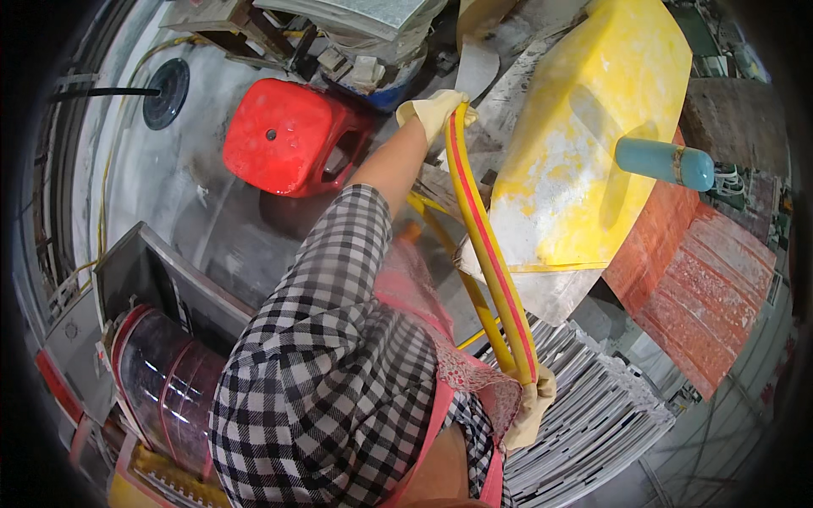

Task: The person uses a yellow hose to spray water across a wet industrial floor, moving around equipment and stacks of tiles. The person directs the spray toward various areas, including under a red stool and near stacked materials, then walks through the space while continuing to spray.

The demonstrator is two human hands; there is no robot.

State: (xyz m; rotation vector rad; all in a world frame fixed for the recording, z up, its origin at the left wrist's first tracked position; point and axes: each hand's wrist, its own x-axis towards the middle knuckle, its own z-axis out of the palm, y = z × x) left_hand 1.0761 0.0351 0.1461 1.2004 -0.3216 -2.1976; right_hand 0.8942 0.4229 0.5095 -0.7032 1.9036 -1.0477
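Observation:
A yellow hose [486, 241] with a red stripe runs between my two hands. My left hand [435, 113], in a pale cream glove, is stretched far forward and closed round its upper end. Down by my pink apron [445, 317], my right hand [532, 413], gloved alike, is closed round the lower part. A second yellow length [474, 296] passes behind the first, between the hose and my apron. My right fingers are partly hidden by the glove's folds.
Left of my left forearm stands a red plastic stool [275, 135]. A dusty yellow panel [584, 161] rises at right, with a teal cylinder [665, 162] above it. Orange-red sheets [699, 296] and stacked whitish strips [593, 406] lie right. A clear-covered machine [165, 381] is lower left.

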